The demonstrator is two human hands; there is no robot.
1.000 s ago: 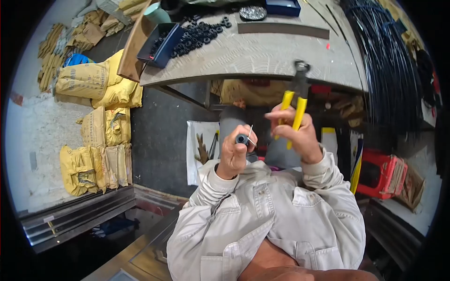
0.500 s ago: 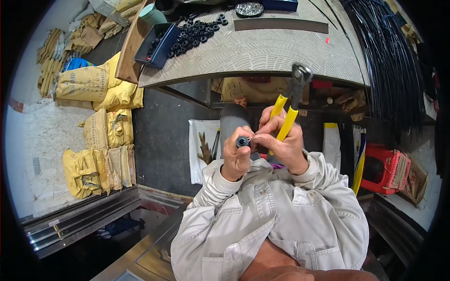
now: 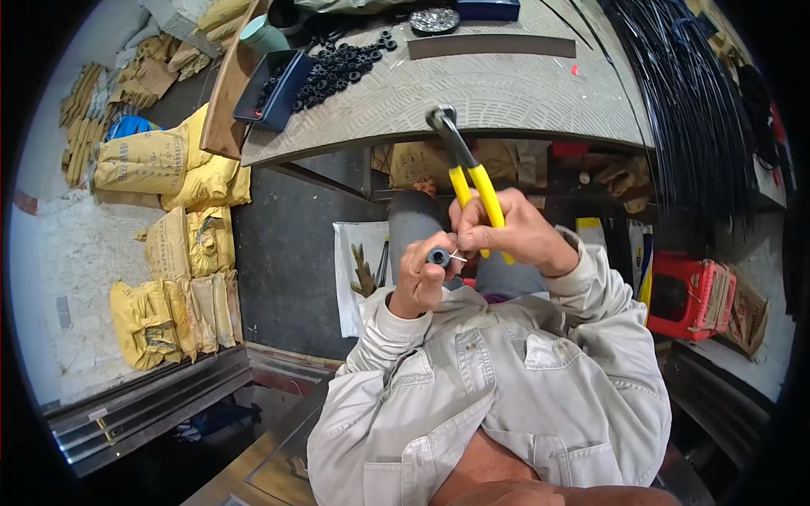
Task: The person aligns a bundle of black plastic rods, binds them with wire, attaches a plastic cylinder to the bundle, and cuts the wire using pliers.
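Observation:
My left hand (image 3: 416,282) is closed around a small dark round part (image 3: 438,256) with a hole facing up. A thin pale wire (image 3: 457,256) sticks out beside it, towards my other hand. In my right hand (image 3: 515,232) are pincers with yellow handles (image 3: 486,196), their metal jaws pointing up towards the table edge. The right fingertips are close to the left ones, and whether they touch the wire is hard to tell.
Beyond my hands is a grey table (image 3: 498,93) with black rings (image 3: 337,72), a blue bin (image 3: 283,93), a metal strip (image 3: 494,46) and a dish (image 3: 434,21). Black strands (image 3: 692,110) hang at right, above a red stool (image 3: 692,295). Yellow sacks (image 3: 143,160) lie left.
My right hand first came in beside my left, and the pincers then swung left, their jaws now pointing up-left. My left hand keeps hold of the dark part. The view has shifted slightly.

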